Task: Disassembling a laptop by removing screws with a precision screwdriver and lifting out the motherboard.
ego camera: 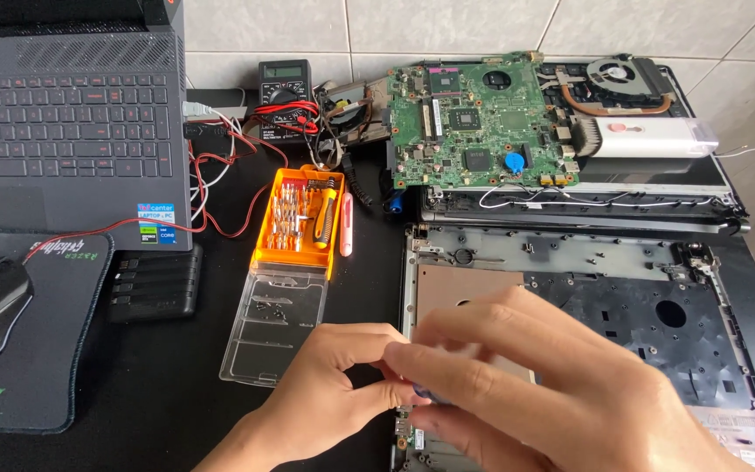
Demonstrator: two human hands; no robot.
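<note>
Both hands meet near the middle of the desk, over the left edge of the opened laptop shell (605, 306). The left hand (334, 385) is curled with its fingertips pinched together, and the right hand (526, 385) closes over them from the right; between them sits a small dark part (425, 395) (too blurred and covered to say what it is, or which hand really has the grip). To handle so small a piece well, I would keep it low over the shell, so a slip lands there and not on the black desk (159, 411). The orange bit case (301, 218) lies open just to the left, its clear lid (273, 328) holding loose screws, within easy reach. The green circuit board (478, 118) rests farther back.
</note>
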